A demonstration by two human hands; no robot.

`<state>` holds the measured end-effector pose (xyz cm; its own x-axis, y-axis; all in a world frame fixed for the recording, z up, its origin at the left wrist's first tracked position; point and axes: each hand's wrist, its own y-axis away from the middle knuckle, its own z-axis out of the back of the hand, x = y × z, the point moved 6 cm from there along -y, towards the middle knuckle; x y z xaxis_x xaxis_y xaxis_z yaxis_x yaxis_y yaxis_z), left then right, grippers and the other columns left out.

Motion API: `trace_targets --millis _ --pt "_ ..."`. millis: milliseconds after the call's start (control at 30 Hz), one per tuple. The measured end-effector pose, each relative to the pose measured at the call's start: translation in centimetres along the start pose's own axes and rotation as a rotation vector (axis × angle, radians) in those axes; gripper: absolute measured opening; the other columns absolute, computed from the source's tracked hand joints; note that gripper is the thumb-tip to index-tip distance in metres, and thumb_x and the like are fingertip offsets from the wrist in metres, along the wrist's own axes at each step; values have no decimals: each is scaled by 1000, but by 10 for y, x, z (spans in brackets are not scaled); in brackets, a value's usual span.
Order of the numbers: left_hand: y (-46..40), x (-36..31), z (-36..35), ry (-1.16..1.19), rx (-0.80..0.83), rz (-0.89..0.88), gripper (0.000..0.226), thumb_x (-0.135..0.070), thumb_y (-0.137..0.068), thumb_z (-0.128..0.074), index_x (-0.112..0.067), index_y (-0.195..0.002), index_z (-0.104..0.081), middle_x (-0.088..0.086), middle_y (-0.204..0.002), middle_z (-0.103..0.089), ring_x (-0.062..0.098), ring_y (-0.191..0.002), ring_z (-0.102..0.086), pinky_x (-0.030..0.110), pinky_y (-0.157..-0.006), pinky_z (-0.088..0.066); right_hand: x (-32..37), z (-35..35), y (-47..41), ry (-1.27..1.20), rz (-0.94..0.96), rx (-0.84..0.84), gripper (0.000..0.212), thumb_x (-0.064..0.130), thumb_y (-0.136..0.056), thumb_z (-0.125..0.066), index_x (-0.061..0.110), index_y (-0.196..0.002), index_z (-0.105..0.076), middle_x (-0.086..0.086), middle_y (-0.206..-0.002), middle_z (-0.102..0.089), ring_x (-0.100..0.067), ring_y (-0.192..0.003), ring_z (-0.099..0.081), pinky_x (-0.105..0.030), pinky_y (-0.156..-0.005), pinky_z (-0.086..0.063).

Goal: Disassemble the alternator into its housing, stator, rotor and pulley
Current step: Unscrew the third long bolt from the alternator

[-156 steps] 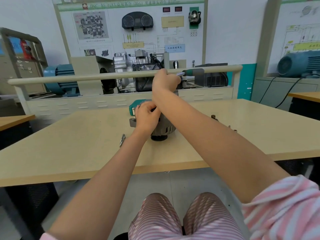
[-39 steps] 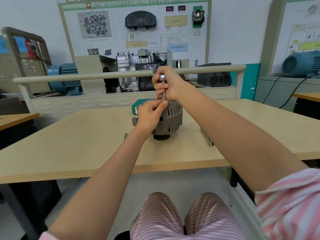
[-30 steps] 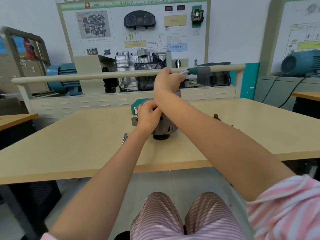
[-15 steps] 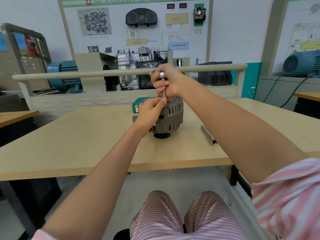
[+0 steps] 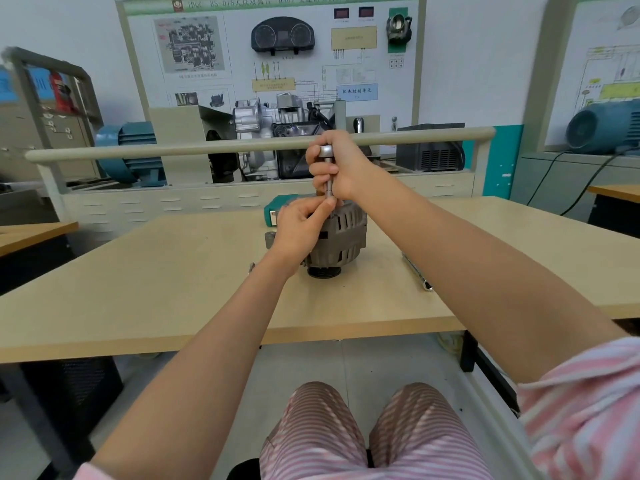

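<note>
Wall display board (image 5: 277,46) w/ gauges and diagrams is seen at the back, behind a cutaway engine unit (image 5: 277,133) and a cream rail (image 5: 207,148). Two teal motors are set apart: one left (image 5: 131,157), one far right (image 5: 602,128). The tan table (image 5: 156,289) fills the mid view.

The alternator (image 5: 341,242) is stood on end near the table's centre, black pulley end down, vented grey housing facing the camera. Its left side is blocked by the left hand (image 5: 299,226), whose grip is narrow: fingertips are pinched at the base of a metal tool shaft (image 5: 328,178) just above the housing top. The right hand (image 5: 341,164) is wrapped around that upright shaft higher up, round head showing above the fingers.

A teal box (image 5: 272,211) is partly hidden behind the alternator. A silver bar tool (image 5: 417,271) is laid on the table to the right, close to the right forearm. A small metal piece (image 5: 250,267) is barely seen by the left wrist; type can't be told.
</note>
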<state>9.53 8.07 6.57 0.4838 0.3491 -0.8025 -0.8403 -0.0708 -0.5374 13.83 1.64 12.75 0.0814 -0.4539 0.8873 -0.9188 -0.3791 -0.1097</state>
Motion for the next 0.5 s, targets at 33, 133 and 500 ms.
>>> trace_targets --millis 33,133,500 --pt "0 0 0 0 -4 -6 21 -25 -99 -52 -21 -107 -71 7 -110 -70 24 -111 -60 50 -102 -42 1 2 1 6 47 -81 18 13 -90 -38 15 -72 -43 7 -49 -47 -4 -28 -20 -16 -34 -16" --pt "-2 2 0 -20 -23 -3 23 -22 -99 -52 -29 -87 -70 4 -97 -71 23 -101 -60 55 -101 -41 5 9 7 36 252 -415 11 11 -92 -40 10 -84 -47 0 -61 -49 -6 -33 -30 -18 -35 -22" --pt "-4 6 -1 -21 35 38 30 -24 -102 -44 -30 -82 -66 11 -107 -70 32 -114 -57 58 -112 -28 6 10 6 55 330 -553 17 9 -94 -36 10 -111 -37 -6 -72 -51 -11 -45 -33 -22 -40 -26"
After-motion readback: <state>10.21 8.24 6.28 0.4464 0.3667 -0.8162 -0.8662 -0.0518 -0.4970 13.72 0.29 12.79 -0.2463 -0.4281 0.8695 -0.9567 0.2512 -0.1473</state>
